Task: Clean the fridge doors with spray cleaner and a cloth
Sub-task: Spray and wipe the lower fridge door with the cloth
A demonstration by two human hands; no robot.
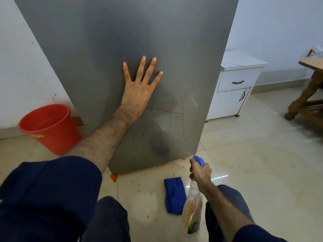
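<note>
The grey fridge door [122,41] fills the upper middle of the view, with reddish drips and specks on its lower right part. My left hand [139,88] lies flat on the door, fingers spread, holding nothing. My right hand [200,171] grips the neck of a clear spray bottle [193,208] with a blue head, held low beside the door's bottom right corner, nozzle toward the door. A blue cloth [174,195] lies crumpled on the floor just left of the bottle, below the door's bottom edge.
A red bucket [50,128] stands on the floor left of the fridge. A white cabinet [236,88] sits right of it, and a wooden table [309,91] at far right. The tiled floor [253,163] has orange specks and an orange scrap [114,177].
</note>
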